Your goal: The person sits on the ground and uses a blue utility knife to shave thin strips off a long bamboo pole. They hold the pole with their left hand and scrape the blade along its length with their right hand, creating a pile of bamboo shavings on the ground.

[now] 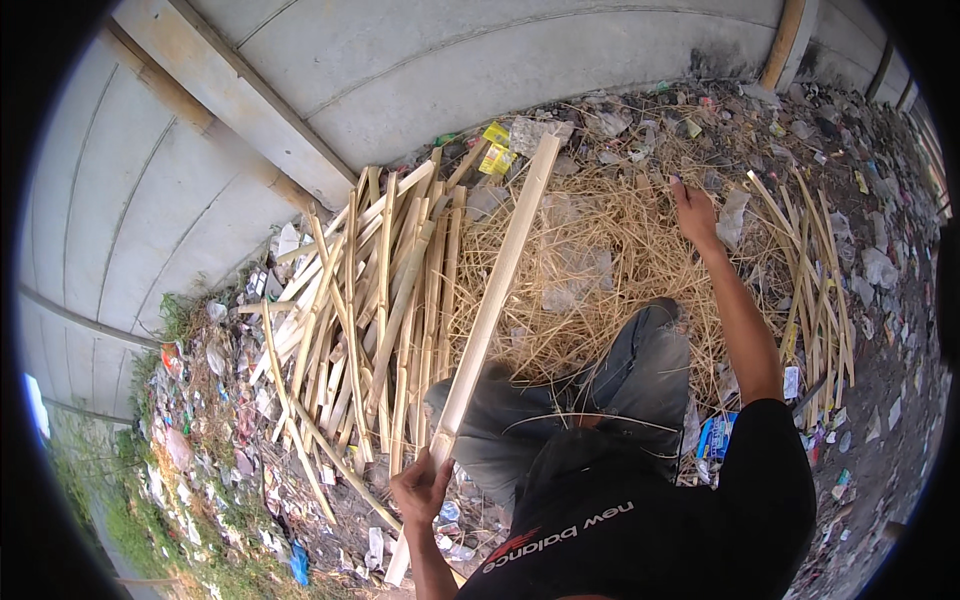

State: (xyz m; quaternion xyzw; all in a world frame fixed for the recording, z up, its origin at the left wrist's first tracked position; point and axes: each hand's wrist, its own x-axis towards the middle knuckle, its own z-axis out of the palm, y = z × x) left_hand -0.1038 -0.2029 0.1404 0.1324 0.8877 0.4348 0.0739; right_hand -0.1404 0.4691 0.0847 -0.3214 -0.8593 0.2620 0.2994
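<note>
A long, pale split bamboo strip (497,283) slants up and away from my left hand (422,488), which is closed around it near its lower end. The strip passes over my left knee, and its far end reaches toward the wall. Out to the right, above a heap of shavings, my right hand (694,212) is held away from the strip with its fingers curled. Whatever it grips, if anything, is too small to make out. Thin bamboo shavings (620,235) cover the ground in front of my crossed legs.
A large pile of split bamboo strips (385,290) lies on the left, with a smaller bundle of thin strips (815,290) on the right. A grey concrete wall (480,60) with posts stands behind. Scattered litter (880,270) and a blue packet (714,437) lie around me.
</note>
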